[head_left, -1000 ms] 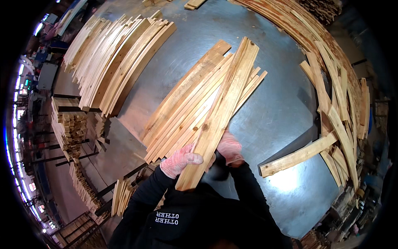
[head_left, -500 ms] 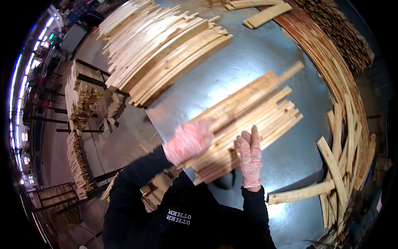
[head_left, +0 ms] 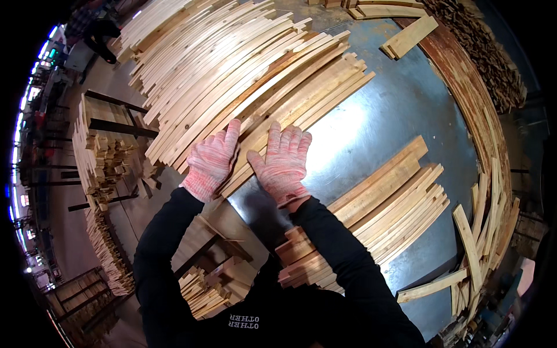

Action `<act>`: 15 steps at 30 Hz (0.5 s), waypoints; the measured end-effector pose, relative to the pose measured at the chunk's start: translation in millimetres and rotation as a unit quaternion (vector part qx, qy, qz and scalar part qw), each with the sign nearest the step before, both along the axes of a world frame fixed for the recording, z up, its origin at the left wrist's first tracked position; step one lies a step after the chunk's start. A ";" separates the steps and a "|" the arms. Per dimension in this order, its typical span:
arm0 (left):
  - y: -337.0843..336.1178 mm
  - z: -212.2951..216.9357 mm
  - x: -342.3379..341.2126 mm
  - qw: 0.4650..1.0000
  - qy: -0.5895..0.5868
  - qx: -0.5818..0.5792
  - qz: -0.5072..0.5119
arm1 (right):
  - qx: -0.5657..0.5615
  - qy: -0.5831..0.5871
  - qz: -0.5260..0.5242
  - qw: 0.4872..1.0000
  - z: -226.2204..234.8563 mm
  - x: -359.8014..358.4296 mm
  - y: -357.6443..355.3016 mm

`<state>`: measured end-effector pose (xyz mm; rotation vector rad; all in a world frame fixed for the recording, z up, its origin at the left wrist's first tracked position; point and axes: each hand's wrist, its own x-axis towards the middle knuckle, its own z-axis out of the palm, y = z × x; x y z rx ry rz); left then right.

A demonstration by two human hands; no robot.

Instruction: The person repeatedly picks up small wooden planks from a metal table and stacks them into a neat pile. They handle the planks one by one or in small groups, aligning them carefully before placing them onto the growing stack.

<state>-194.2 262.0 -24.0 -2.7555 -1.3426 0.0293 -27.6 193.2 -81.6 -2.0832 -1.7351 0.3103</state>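
Grey sheet-metal table fills most of the view, its surface scuffed and glossy, with a bright glare patch near the middle and a rusty brown band along the far right rim. Workshop setting: concrete floor at left, dim, with a string of lights along the far left edge. Tall stacks of short cut wood pieces stand on the floor left of the table, held between dark metal uprights; more bundles lie lower left by the person's body. Large fanned pile of long pale wooden slats covers the upper left of the table, slats lying flat and roughly parallel, running from lower left to upper right, ends staggered; colour ranges from cream to light tan, some with darker grain streaks. Left hand in a pink-and-white knit glove lies flat, fingers extended, pressed on the near ends of this pile. Right hand, same glove, also flat and spread, palm down on the pile's nearest slats just beside the left hand; neither hand is closed around anything. Black sleeves come up from the lower edge. Second, smaller stack of slats sits on the table to the right of the right forearm, well apart from the large pile, bare metal between them. Single loose boards rest at the lower right, and a curved row of further slats follows the table's right rim. One short board lies at the top right.
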 end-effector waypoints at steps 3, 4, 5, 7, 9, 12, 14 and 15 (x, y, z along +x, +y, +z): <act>8.7 2.1 -3.2 0.998 -0.059 -0.001 -0.034 | 0.166 0.060 -0.012 0.984 -8.3 -17.5 11.1; 8.1 7.8 -1.2 0.999 -0.010 -0.040 -0.033 | 0.242 0.065 0.030 0.968 -10.8 -15.0 13.6; 7.5 5.2 -2.5 0.999 0.006 -0.033 -0.033 | 0.235 0.100 0.042 0.966 -8.8 -21.0 16.1; 5.7 -6.0 -0.9 0.999 0.037 -0.021 -0.034 | 0.218 0.166 0.063 0.960 -6.2 -28.0 22.0; 9.6 -7.7 0.0 0.998 0.039 -0.044 -0.028 | 0.209 0.384 -0.007 0.899 6.9 -35.4 35.1; 11.7 0.6 -8.0 0.997 -0.042 -0.069 -0.013 | 0.211 0.421 0.009 0.882 24.1 0.5 20.0; 19.1 3.7 -12.4 0.993 -0.060 -0.095 -0.024 | 0.197 0.453 -0.051 0.868 25.6 21.7 6.5; 17.4 6.1 -19.4 0.992 -0.062 -0.107 -0.018 | 0.211 0.392 -0.069 0.893 18.3 28.7 -0.7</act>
